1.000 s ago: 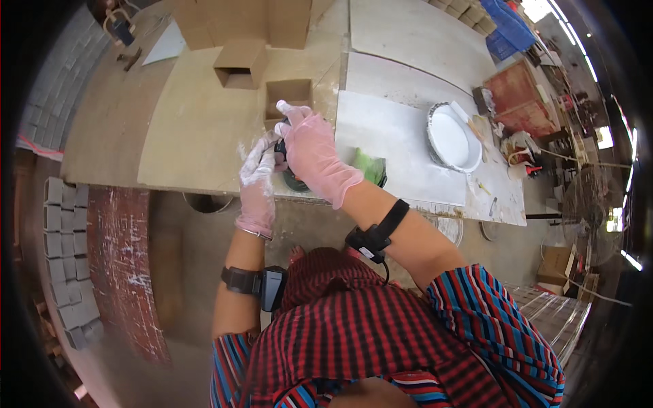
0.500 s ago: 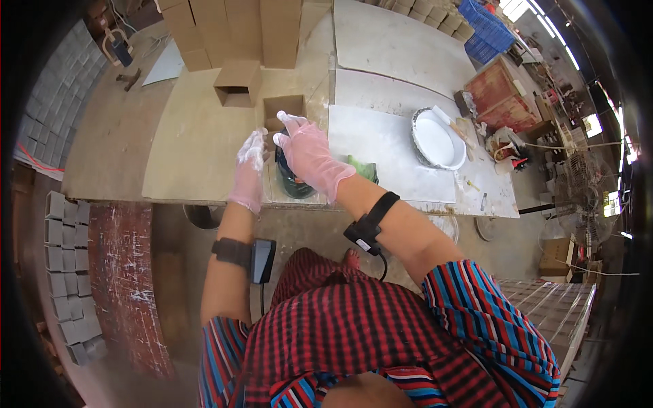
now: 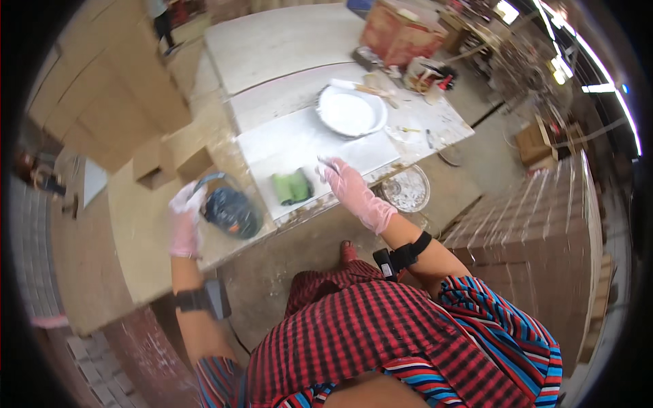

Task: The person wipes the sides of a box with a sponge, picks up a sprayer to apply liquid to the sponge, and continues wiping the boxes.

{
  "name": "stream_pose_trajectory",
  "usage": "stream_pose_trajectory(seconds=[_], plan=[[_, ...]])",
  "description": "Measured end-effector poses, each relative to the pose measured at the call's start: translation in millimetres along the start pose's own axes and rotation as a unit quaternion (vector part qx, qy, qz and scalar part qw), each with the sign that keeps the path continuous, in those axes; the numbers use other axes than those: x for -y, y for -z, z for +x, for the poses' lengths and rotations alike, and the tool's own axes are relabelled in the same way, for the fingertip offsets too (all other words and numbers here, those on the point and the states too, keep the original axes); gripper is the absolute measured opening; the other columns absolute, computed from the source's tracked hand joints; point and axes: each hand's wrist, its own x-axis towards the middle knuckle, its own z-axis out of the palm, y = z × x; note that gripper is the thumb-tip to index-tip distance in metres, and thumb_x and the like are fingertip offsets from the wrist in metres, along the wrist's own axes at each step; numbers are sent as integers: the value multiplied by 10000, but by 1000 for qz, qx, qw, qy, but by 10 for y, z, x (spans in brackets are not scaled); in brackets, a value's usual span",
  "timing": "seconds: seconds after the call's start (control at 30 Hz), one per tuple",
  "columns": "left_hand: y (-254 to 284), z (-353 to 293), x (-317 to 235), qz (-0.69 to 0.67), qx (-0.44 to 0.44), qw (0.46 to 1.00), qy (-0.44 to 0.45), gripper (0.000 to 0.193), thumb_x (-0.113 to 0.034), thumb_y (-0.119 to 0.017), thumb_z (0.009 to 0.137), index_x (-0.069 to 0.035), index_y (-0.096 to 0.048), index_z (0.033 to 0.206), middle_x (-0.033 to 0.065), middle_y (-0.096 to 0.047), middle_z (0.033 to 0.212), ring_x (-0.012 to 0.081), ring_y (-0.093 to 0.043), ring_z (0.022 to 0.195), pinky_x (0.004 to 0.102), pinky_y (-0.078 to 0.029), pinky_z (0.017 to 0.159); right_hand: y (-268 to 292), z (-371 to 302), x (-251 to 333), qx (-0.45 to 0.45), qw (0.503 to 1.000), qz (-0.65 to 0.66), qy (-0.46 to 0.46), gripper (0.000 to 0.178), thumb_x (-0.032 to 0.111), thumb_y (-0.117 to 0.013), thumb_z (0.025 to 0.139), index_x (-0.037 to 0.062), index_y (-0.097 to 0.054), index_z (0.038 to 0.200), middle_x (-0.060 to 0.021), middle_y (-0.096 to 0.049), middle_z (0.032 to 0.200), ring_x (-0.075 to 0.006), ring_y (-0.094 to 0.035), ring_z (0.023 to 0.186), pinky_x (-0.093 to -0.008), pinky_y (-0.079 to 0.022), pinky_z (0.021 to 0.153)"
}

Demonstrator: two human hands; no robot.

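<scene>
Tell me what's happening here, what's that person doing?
The person in pink gloves has their left hand at a dark, rounded object on the table. Their right hand is apart from it, beside a green bundle; it's too blurry to tell whether it holds anything. A basin of white stuff stands farther back.

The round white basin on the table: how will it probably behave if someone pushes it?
The basin may be heavy for its size, since white material seems to fill it. Its wide, low shape suggests sliding rather than tipping or rolling. The wooden-handled tool lying at its rim might shift with a push.
</scene>
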Motion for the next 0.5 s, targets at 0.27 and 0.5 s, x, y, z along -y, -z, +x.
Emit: stream_pose_trajectory(seconds=[0.27,0.5], plan=[[-531,-248,-789,212,3,973,-91,285,-56,-576,786,106,-581,1020,133,-635,916,155,-589,807,261,-460,737,966,-30,-182,98,982,114,-114,352,222,-496,910,-19,-500,1165,-131,-632,929,-184,-595,816,-295,-462,727],[-1084,-278,-1873,133,-108,981,-91,175,-32,-560,798,60,-606,940,76,-616,839,130,-573,746,238,-450,682,1948,223,-572,106,989,11,-99,399,271,-520,875,-2,-516,1165,-213,-606,1018,-314,-590,932,-365,-449,821]])
